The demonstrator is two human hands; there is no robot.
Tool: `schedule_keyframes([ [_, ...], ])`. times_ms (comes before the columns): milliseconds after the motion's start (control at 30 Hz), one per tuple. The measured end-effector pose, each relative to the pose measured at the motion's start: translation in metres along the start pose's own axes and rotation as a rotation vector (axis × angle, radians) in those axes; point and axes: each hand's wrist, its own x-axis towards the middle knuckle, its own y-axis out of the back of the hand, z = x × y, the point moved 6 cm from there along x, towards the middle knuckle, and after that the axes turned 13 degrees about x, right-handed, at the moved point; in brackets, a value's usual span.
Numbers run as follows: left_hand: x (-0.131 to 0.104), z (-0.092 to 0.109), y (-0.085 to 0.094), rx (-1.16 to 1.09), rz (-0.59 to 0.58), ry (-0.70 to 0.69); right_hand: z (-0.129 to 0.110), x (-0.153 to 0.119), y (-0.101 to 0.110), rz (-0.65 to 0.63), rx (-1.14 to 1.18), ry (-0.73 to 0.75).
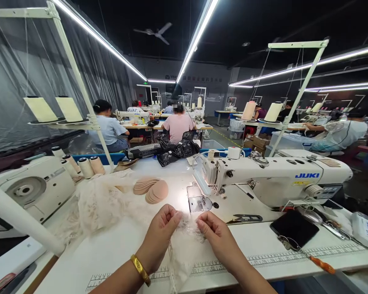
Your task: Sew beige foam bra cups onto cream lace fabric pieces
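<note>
My left hand (163, 232) pinches the edge of a sheer cream lace fabric (184, 249). Opposite it, my right hand (215, 236) grips the same lace between thumb and fingers, and the cloth stretches between the two. Part of the lace hangs down over the table's front edge. Just beyond my hands is the needle plate (198, 203) of a white JUKI sewing machine (272, 179), its lamp shining on the work. Beige oval fabric pads (157, 192) lie in two fanned stacks beyond my left hand.
More cream lace (99, 200) is heaped at left, near several thread cones (86, 167). Thread snips (247, 218), a black phone (294, 228) and an orange-handled tool (322, 264) lie at right. Black plastic bags (180, 150) stand behind the table. Other people sit at machines beyond.
</note>
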Motion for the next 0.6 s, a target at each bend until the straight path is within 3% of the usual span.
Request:
schedule_keyframes([
  [133,-0.007,-0.006,0.002,0.078,0.066,-0.02,-0.01,-0.005,-0.008,0.08,0.012,0.087],
  [300,-0.008,-0.003,0.009,0.289,-0.083,-0.019,-0.002,-0.001,-0.016,0.068,0.177,-0.074],
  [367,0.008,0.009,0.027,0.614,-0.099,-0.138,0.005,0.009,-0.014,0.016,0.087,-0.104],
  [433,0.035,0.023,0.056,0.958,-0.022,-0.262,0.016,0.021,-0.011,-0.032,-0.035,-0.109],
  [500,0.069,0.032,0.092,1.082,0.077,-0.295,0.028,0.03,-0.007,-0.055,-0.094,-0.117],
  [600,0.115,0.032,0.134,1.254,0.091,-0.293,0.044,0.037,-0.003,-0.073,-0.11,-0.121],
])
